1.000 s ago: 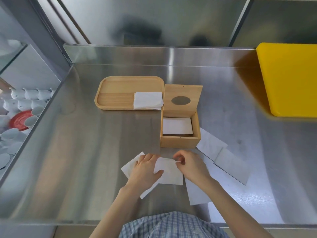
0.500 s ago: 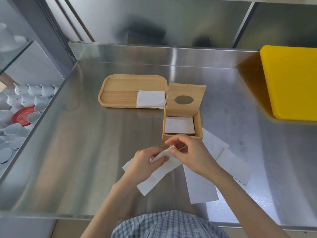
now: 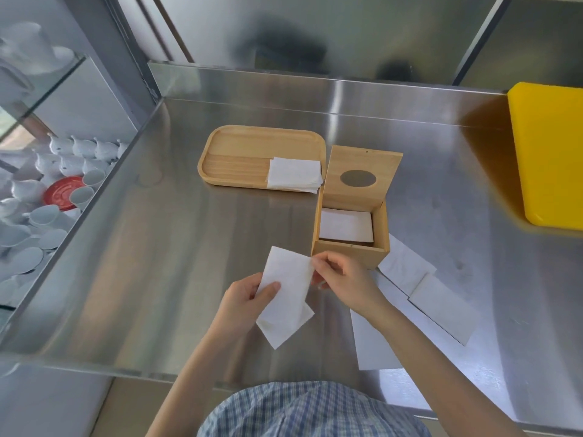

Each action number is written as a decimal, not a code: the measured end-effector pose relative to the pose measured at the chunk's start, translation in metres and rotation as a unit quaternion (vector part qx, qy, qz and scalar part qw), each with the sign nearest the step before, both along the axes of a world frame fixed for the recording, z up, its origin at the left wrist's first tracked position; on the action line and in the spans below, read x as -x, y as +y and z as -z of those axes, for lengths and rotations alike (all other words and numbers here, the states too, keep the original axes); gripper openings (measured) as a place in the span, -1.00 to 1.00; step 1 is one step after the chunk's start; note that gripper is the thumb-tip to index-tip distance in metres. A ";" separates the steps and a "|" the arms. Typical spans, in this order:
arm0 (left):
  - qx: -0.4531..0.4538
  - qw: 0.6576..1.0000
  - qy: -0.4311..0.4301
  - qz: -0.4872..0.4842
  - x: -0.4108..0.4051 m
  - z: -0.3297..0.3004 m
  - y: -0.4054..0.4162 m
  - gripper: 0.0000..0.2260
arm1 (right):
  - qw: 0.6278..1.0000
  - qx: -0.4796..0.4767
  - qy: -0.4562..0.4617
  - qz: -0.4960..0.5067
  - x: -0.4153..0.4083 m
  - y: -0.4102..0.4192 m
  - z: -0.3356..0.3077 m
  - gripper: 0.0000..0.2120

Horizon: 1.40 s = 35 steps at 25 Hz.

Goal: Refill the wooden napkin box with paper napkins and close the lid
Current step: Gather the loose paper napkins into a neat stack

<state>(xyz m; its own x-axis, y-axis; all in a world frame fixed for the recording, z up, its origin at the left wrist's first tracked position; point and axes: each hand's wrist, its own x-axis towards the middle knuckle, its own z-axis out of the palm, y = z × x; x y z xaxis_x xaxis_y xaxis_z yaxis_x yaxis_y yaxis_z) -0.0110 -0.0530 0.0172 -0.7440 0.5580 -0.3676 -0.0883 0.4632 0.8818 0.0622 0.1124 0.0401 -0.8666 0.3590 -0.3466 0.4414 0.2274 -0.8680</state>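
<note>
The wooden napkin box [image 3: 347, 256] stands open on the steel counter, its lid [image 3: 362, 175] with an oval hole tilted back. A white napkin [image 3: 345, 224] lies flat inside it. In front of the box I hold a folded white napkin [image 3: 285, 298] above the counter: my left hand [image 3: 243, 298] grips its left edge with the thumb on top, and my right hand [image 3: 344, 282] pinches its upper right corner. Several loose napkins [image 3: 441, 305] lie on the counter to the right of my right hand, partly under my forearm.
A wooden tray [image 3: 243, 152] left of the box holds a stack of napkins [image 3: 295, 175] at its right end. A yellow board [image 3: 552, 159] stands at the far right. White cups and a red saucer [image 3: 61, 192] sit on a lower shelf at left.
Both hands have lifted the napkin off the counter and turned it upright, folded lengthwise. The view has shifted so that everything appears further right.
</note>
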 end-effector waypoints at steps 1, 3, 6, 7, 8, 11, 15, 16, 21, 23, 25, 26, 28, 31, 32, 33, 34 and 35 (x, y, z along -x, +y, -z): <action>0.002 0.999 0.001 -0.035 0.001 0.004 -0.006 -0.58 | 1.000 -0.001 -0.012 0.007 0.002 -0.002 0.007 -0.82; 0.007 0.995 0.000 -0.095 0.002 0.007 -0.019 -0.58 | 0.996 -0.077 -0.051 -0.007 0.005 -0.008 0.021 -0.79; 0.023 0.987 -0.011 -0.161 0.003 0.014 -0.037 -0.60 | 0.968 -0.223 -0.103 -0.056 0.012 -0.026 0.038 -0.72; 0.027 0.984 -0.015 -0.174 0.002 0.015 -0.042 -0.65 | 0.954 -0.262 -0.122 -0.078 0.014 -0.034 0.042 -0.67; 0.027 0.982 -0.022 -0.184 0.002 0.015 -0.045 -0.70 | 0.938 -0.302 -0.139 -0.101 0.016 -0.041 0.046 -0.62; 0.028 0.979 -0.032 -0.201 0.000 0.018 -0.050 -0.83 | 0.901 -0.384 -0.149 -0.137 0.018 -0.056 0.052 -0.56; 0.025 0.979 -0.033 -0.202 -0.001 0.018 -0.048 -0.80 | 0.904 -0.382 -0.133 -0.137 0.016 -0.055 0.057 -0.62; 0.024 0.978 -0.033 -0.204 0.000 0.018 -0.047 -0.81 | 0.907 -0.376 -0.126 -0.142 0.016 -0.056 0.058 -0.63; 0.028 0.977 -0.034 -0.211 -0.001 0.014 -0.046 -0.87 | 0.950 -0.275 -0.100 -0.106 0.014 -0.058 0.049 -0.66; 0.021 0.975 -0.054 -0.213 -0.001 0.013 -0.045 -0.86 | 0.969 -0.211 -0.100 -0.076 0.013 -0.050 0.036 -0.68; 0.004 0.973 -0.084 -0.214 -0.002 0.012 -0.042 -0.82 | 0.977 -0.181 -0.092 -0.060 0.011 -0.039 0.024 -0.75; -0.013 0.970 -0.103 -0.218 -0.004 0.011 -0.040 -0.79 | 0.982 -0.162 -0.084 -0.048 0.008 -0.034 0.017 -0.76; -0.056 0.960 -0.150 -0.229 -0.006 0.007 -0.034 -0.77 | 0.993 -0.098 -0.055 -0.020 0.000 -0.024 -0.001 -0.77; -0.105 0.951 -0.209 -0.204 -0.011 0.004 -0.021 -0.79 | 0.996 0.081 -0.011 0.020 -0.014 -0.016 -0.031 -0.79; -0.123 0.945 -0.230 -0.195 -0.013 0.002 -0.015 -0.80 | 0.988 0.150 0.004 0.031 -0.017 -0.014 -0.038 -0.82; -0.140 0.938 -0.254 -0.190 -0.015 0.001 -0.009 -0.79 | 0.977 0.208 0.017 0.041 -0.020 -0.013 -0.043 -0.85; -0.157 0.930 -0.276 -0.184 -0.018 -0.001 -0.004 -0.78 | 0.969 0.240 0.024 0.049 -0.020 -0.013 -0.043 -0.86; -0.172 0.923 -0.294 -0.178 -0.020 -0.001 0.001 -0.77 | 0.968 0.245 0.021 0.055 -0.020 -0.015 -0.041 -0.87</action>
